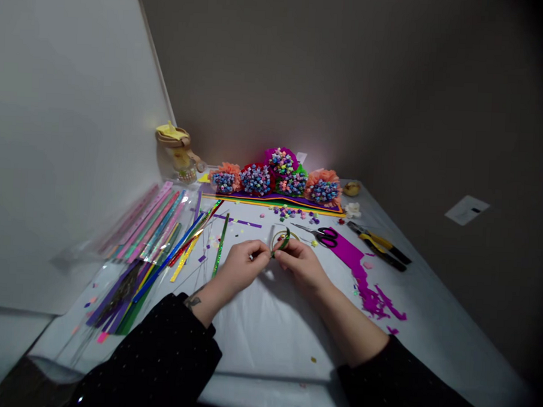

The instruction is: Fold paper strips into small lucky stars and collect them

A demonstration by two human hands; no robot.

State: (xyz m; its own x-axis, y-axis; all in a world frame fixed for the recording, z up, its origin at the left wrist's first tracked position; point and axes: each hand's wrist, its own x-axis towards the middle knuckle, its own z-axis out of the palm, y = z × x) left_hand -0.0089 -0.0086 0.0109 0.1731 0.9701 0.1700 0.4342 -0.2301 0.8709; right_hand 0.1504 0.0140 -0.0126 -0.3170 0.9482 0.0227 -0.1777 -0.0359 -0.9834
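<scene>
"What's the work surface like?"

"A table under a pale, slightly creased cover, with a dark grey wall behind it and a white panel rising along the left."

"And what's on it?"

"Bright star clusters in paper ruffles stand along the back, by stacked coloured sheets. Packaged strips lie at the left. At the right are black-handled scissors, pliers and torn magenta paper (little scraps are strewn nearly everywhere)."

"Now the fingers: open or closed?"

"Closed, on both sides. The right hand pinches a shiny green strip between thumb and forefinger, and the strip curls up above the grip. The left hand has thumb and forefinger together on its lower end."

"So where is the strip?"

"Between the two hands, near the table's middle. A round ring shows just behind; whether they touch, I can't tell."
</scene>
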